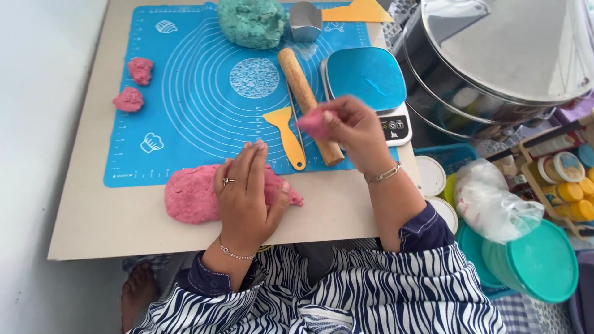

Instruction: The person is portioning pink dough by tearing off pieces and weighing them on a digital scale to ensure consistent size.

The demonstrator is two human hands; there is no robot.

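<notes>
The left hand (247, 195) is covering the right part of the big pink dough lump (189, 198), so its full outline cannot be told. The right hand (348, 127) is blurring with motion, and the small pink piece (314, 125) in its fingers is smearing too, leaving its shape unclear. That hand is hiding part of the wooden rolling pin (303, 93) and the front of the kitchen scale (396, 127). The green dough (250, 21), the yellow scraper (359, 11) and the steel pot (495, 55) are being cut off by the picture's top edge.
</notes>
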